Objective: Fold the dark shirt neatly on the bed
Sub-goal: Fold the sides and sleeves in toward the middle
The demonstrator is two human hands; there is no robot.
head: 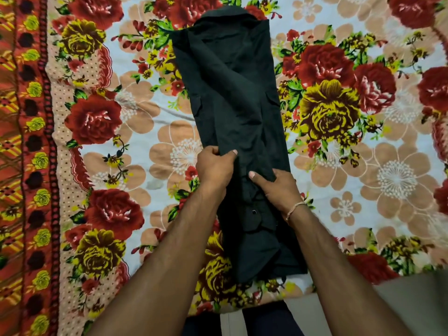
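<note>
The dark shirt (232, 100) lies lengthwise down the middle of the bed as a long narrow strip, collar at the far end and hem near the front edge. Its sides are folded inward and a buttoned cuff shows near the lower part. My left hand (214, 169) pinches the shirt's left edge about two thirds of the way down. My right hand (276, 187) grips the right edge just below that, thumb on top of the cloth. A thread band is on my right wrist.
A floral bedsheet (121, 146) with red and yellow roses covers the bed, with an orange patterned border (21, 166) along the left. The bed's front edge and grey floor (412, 304) show at the lower right.
</note>
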